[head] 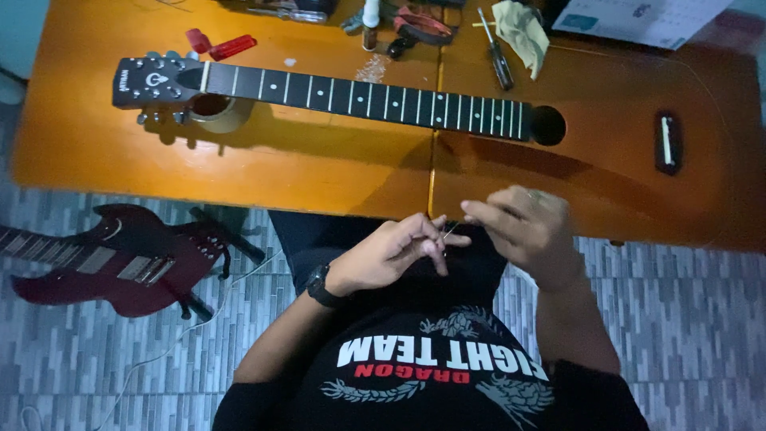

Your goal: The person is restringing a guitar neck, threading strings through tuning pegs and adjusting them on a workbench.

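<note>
Steel-thin, springy guitar string (448, 231) sits pinched between left hand (391, 254) and right hand (523, 227) fingertips, over the lap beside the orange acoustic guitar (606, 152); light, slippery, kink-prone, best gripped near its end.

Two guitars, one acoustic guitar (606, 152) lying on the orange workbench (96, 144), one red electric guitar (112, 263) on the floor below that workbench, one screwdriver (496, 52), two red picks (222, 44), perhaps, one wristwatch (319, 286), two hands.

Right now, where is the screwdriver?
In the head view the screwdriver lies at the far edge of the orange table, upper right of centre, just left of a crumpled cloth and beyond the acoustic guitar's fretboard.
</note>
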